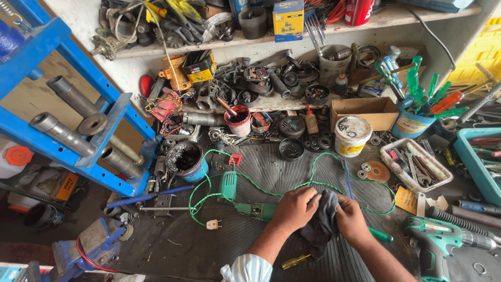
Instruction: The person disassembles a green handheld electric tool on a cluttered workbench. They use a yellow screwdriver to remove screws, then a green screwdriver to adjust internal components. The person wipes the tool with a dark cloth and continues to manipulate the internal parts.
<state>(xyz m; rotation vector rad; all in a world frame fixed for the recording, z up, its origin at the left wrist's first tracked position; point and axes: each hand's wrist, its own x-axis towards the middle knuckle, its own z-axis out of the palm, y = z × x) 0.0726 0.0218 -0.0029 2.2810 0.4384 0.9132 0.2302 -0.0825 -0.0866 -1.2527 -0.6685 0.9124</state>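
My left hand (295, 208) and my right hand (350, 218) are both closed on a dark cloth (322, 222) bunched between them over a black ribbed mat (271, 172). Under the hands lies a green power tool (250, 209); its body runs left from my left hand and the rest is hidden. A green twisted cord (313, 183) loops across the mat, and a white plug (212, 224) lies at the left. A green-handled screwdriver (381, 235) pokes out right of my right hand.
A green drill (443, 243) lies at the lower right, a yellow screwdriver (296, 260) near my left forearm. White tub (352, 136), cardboard box (365, 112), parts tray (415, 164), teal tray (477, 162), blue press frame (68, 120), blue vise (88, 248) and a cluttered shelf surround the mat.
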